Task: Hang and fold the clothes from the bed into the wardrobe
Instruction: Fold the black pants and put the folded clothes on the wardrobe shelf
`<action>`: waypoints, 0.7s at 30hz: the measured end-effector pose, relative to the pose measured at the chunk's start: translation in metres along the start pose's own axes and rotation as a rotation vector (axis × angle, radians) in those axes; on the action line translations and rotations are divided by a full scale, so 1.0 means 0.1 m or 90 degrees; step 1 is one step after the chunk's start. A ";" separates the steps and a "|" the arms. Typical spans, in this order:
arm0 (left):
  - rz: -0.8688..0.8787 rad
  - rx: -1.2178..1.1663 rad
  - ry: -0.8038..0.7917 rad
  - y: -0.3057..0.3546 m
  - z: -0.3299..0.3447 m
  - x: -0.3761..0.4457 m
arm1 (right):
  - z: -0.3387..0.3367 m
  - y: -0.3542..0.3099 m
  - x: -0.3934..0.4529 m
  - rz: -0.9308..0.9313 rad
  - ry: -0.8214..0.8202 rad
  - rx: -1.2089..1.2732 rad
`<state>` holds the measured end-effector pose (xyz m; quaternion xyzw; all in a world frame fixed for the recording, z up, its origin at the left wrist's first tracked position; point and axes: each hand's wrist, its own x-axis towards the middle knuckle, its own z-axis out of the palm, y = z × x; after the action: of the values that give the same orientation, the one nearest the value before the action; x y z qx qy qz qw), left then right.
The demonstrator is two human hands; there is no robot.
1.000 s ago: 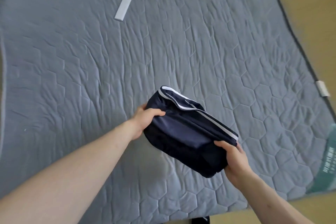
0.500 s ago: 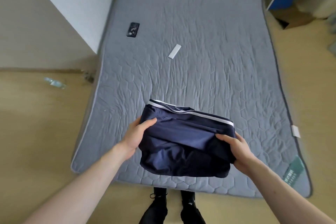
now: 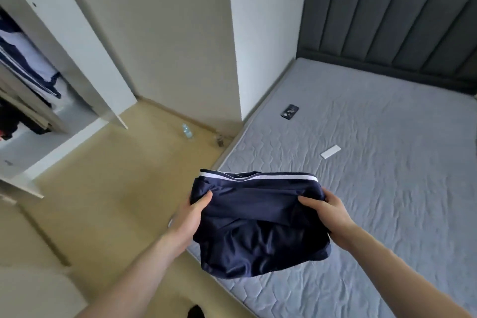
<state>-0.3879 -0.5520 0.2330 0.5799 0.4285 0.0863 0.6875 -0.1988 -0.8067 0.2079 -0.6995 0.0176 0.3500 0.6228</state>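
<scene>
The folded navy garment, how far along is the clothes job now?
Done: clothes already sit in the open wardrobe. In hand: the left hand and right hand hold the folded navy garment. Left: carrying it to a shelf. The bed shows no more clothes.

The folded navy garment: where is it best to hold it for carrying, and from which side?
Best at its two short ends, as now: left hand and right hand grip the folded navy garment from opposite sides, thumbs on top. The soft bundle would likely sag or unfold if held by one edge.
</scene>
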 end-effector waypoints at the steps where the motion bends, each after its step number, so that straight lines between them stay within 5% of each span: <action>1: 0.008 -0.002 0.020 0.07 -0.19 -0.01 | 0.19 -0.09 0.03 -0.009 -0.016 -0.012; 21: 0.175 -0.042 0.234 1.77 -4.05 0.69 | 4.55 -1.74 0.57 -0.183 -0.189 -0.077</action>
<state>-0.5574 -0.1613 0.3696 0.5845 0.4609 0.2971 0.5980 -0.2886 -0.3425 0.3376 -0.6719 -0.1956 0.3568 0.6189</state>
